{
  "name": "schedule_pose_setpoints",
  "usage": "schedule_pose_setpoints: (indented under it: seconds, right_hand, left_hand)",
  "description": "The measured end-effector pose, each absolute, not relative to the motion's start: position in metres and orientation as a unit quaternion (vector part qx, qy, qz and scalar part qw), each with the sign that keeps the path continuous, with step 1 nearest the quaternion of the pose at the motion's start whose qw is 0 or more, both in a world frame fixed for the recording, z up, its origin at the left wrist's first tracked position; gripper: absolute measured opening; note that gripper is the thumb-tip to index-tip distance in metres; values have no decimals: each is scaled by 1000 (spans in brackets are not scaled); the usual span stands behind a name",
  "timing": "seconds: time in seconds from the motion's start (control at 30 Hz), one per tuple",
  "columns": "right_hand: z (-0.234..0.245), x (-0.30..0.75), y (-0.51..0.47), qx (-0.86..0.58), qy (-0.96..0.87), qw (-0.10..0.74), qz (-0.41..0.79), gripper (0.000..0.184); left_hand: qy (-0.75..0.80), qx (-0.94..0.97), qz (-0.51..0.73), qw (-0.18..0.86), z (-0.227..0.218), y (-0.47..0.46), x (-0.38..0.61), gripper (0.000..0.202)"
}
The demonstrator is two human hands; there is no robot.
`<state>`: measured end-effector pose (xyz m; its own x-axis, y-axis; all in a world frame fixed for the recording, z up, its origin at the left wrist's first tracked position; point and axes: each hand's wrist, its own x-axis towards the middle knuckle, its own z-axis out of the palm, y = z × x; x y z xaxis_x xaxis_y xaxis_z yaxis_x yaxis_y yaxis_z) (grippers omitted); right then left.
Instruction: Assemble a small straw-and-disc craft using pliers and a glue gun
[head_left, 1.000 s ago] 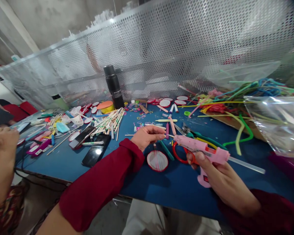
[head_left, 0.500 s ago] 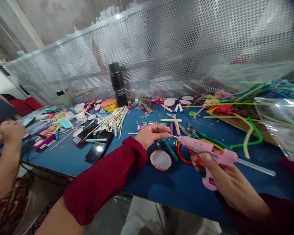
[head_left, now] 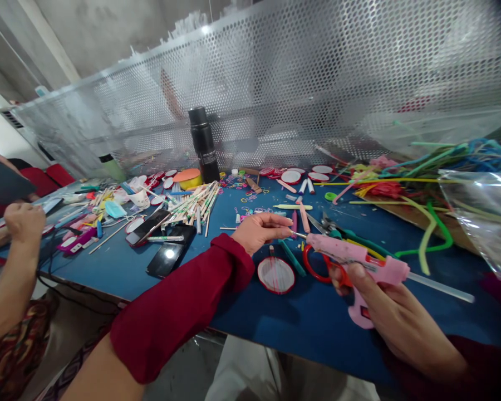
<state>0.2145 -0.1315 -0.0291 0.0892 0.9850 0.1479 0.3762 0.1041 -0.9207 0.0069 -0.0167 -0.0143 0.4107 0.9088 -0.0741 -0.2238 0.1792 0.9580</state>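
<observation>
My right hand (head_left: 384,301) is wrapped round the handle of a pink hot glue gun (head_left: 338,249), whose nozzle points left. A clear glue stick (head_left: 442,287) sticks out of its back end. My left hand (head_left: 263,231) is pinched right at the nozzle tip; whatever sits between thumb and fingers is too small to make out. Just below lies a round white disc with a red rim (head_left: 276,275). Orange-handled scissors (head_left: 313,268) rest partly behind the gun, beside a teal pen-like stick (head_left: 293,258).
Phones (head_left: 170,250), a heap of paper sticks (head_left: 196,206) and a black bottle (head_left: 204,146) stand to the left. Pipe cleaners (head_left: 438,234) and a clear plastic bag (head_left: 484,217) lie right. A perforated metal screen (head_left: 300,83) runs behind the table. Another person's hand (head_left: 24,221) is at far left.
Both hands keep their grip and place, with the glue gun still at my left fingertips. The whole view has shifted very slightly.
</observation>
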Motion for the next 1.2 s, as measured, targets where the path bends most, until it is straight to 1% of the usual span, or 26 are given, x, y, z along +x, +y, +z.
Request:
schedule_pose_setpoints:
  seconds: [0.23, 0.67, 0.97, 1.2]
  right_hand:
    - [-30, 213, -131, -590, -577, 453, 337, 63]
    - [-40, 220, -130, -583, -586, 454, 334, 62]
    - [-34, 218, -130, -591, -589, 447, 323, 65]
    - [-34, 217, -130, -575, -578, 466, 345, 57]
  left_hand:
    - [364, 495, 406, 676, -13, -17, 6, 35]
    - [371, 490, 403, 679, -9, -20, 6, 25]
    - [367, 489, 406, 679, -10, -19, 7, 27]
    - [370, 486, 407, 680, -12, -17, 6, 32]
